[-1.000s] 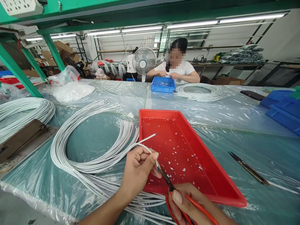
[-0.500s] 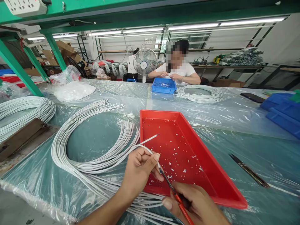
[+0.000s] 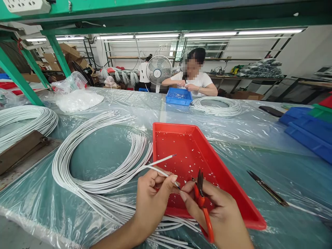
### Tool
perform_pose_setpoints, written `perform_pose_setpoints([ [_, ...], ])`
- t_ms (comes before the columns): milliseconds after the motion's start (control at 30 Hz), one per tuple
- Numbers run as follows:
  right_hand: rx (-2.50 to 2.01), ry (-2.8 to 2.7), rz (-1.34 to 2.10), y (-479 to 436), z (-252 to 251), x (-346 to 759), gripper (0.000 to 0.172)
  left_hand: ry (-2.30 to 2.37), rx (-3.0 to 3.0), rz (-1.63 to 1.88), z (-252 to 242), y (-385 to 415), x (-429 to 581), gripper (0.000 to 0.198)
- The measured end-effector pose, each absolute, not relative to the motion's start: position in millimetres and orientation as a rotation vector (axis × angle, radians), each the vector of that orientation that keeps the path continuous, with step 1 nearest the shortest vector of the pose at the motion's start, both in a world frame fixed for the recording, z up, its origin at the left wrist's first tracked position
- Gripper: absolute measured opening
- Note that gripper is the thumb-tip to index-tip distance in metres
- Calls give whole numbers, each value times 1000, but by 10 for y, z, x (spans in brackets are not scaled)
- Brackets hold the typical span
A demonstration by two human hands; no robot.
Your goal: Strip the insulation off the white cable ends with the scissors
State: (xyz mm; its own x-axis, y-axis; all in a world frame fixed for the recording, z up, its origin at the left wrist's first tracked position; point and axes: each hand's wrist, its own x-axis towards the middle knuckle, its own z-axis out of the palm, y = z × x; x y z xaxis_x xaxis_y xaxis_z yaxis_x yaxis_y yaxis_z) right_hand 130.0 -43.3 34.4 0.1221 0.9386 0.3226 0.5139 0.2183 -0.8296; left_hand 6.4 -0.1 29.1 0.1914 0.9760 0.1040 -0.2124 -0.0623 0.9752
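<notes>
My left hand (image 3: 151, 199) pinches the end of a white cable (image 3: 166, 173) over the near edge of the red tray (image 3: 241, 204). A second cable end (image 3: 162, 160) sticks out above it toward the tray. My right hand (image 3: 220, 216) holds red-handled scissors (image 3: 202, 200) with the blades pointing up, while its thumb and forefinger touch the cable tip beside my left thumb. The tray floor carries many small white scraps. The cables run from a large white coil (image 3: 83, 166) lying to the left on the plastic-covered table.
Across the table a person (image 3: 193, 77) works over a blue bin (image 3: 178, 96) beside another cable coil (image 3: 216, 106). A fan (image 3: 157, 70) stands behind. Blue trays (image 3: 311, 129) lie at the right, a dark tool (image 3: 267, 188) near them, and more cable (image 3: 23, 121) at the left.
My right hand has risen and swung the scissors from pointing at the cable to blades-up, and its fingers have come to the cable tip. The left hand stays put.
</notes>
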Motion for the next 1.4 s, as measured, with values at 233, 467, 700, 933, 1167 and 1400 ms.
perform_pose_setpoints([
  [233, -1425, -1536, 491, -352, 329, 1279, 5, 945, 1415, 1323, 226, -25, 55, 8],
  [467, -1430, -1553, 455, -370, 316, 1285, 6, 1034, 1595, 1363, 201, -46, 44, 3],
  [700, -1454, -1588, 356, -374, 287, 1280, 7, 1044, 1690, 1407, 174, -55, 38, 5],
  [933, -1469, -1640, 310, -366, 261, 1308, 7, 1047, 1635, 1384, 185, -45, 56, 3],
  [1167, -1426, -1660, 322, -399, 282, 1276, 10, 969, 1472, 1311, 219, -19, 80, 12],
  [1400, -1464, -1574, 172, -343, 294, 1471, 3, 849, 1075, 1138, 270, 57, 108, 19],
])
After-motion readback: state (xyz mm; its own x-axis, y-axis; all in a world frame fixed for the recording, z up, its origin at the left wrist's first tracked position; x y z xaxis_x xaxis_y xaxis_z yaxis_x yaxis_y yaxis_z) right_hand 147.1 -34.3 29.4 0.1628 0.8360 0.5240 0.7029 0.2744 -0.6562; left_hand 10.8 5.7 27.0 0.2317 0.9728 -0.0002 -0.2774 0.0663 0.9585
